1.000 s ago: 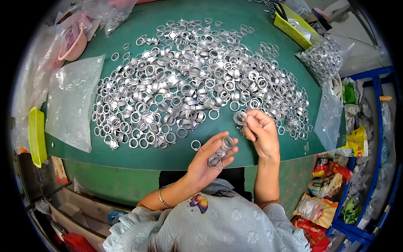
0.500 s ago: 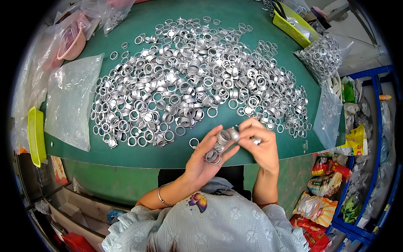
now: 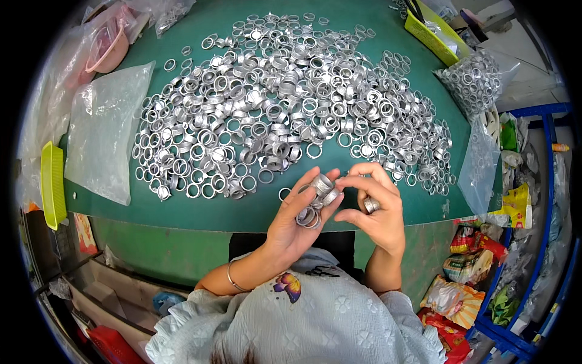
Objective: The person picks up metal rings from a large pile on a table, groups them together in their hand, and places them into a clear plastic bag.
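Note:
My left hand (image 3: 287, 225) is cupped palm up near the table's front edge, its fingers curled round several silver metal rings (image 3: 308, 217). One wider ring (image 3: 322, 184) stands out between its fingertips. Close by on the right, my right hand (image 3: 382, 213) has thumb and forefinger apart, the forefinger tip near the rings in the left hand. Another metal ring (image 3: 371, 205) is tucked in the right hand's curled fingers. Beyond both hands spreads a large pile of similar silver rings (image 3: 279, 112), some with a small tab. One loose ring (image 3: 284, 194) lies beside my left hand, partly hidden.
The green table (image 3: 182, 215) carries a flat clear plastic bag (image 3: 106, 133) on the left and a bag full of rings (image 3: 476, 79) at the right edge. Yellow-green baskets (image 3: 53, 188) sit at both sides. A blue shelf rack (image 3: 509, 267) stands to the right.
My right thumb and forefinger have parted after pinching a ring beside the left hand. More of the ring tucked in my right hand shows. The whole view has shifted slightly.

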A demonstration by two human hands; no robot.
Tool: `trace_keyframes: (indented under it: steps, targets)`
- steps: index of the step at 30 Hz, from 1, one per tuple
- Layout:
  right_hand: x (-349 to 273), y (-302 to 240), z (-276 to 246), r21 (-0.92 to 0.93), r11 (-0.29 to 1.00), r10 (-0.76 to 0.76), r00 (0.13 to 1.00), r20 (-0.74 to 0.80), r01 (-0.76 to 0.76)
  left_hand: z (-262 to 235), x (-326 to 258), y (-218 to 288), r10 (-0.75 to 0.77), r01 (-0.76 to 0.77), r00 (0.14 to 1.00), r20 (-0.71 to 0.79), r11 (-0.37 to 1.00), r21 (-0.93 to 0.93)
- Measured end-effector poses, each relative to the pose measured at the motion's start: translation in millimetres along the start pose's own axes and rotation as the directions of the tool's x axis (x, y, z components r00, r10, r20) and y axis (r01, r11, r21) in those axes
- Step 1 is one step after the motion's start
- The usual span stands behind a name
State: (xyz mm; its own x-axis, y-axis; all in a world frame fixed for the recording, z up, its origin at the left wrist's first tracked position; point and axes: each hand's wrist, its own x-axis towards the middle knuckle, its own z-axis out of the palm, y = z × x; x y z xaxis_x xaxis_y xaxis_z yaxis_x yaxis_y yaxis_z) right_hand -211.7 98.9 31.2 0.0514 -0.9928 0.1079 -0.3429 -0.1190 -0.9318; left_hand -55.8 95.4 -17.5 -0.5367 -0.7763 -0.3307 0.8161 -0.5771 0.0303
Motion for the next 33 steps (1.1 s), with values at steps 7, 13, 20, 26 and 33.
trace_keyframes:
  steps: [7,13,20,26,33]
  targets:
    - [-6.2,-0.3,11.0,-0.183,0.982,-0.083,0.987,-0.141,0.056,8.1,-4.4,-1.7,-0.015,0.015,1.000,0.012,1.000,-0.005]
    - [-8.3,19.6,12.1,0.795,0.601,0.237,0.969,-0.075,-0.086,10.8,-5.2,0.2,-0.053,0.052,0.998,0.030,0.999,0.003]
    - [7.4,29.3,1.4,0.982,0.187,0.474,0.877,-0.078,-0.014,4.1,-6.3,-1.9,-0.072,0.072,0.997,-0.004,0.997,0.019]
    - [38.4,34.2,11.2,-0.661,0.740,-0.146,0.930,-0.337,-0.123,-2.6,-5.4,-1.9,-0.096,0.092,0.994,-0.061,0.994,-0.053]
    - [33.0,27.9,8.1,0.265,0.926,0.335,0.907,-0.255,-0.268,-1.8,-5.6,2.5,-0.071,0.071,0.996,-0.051,0.997,0.000]
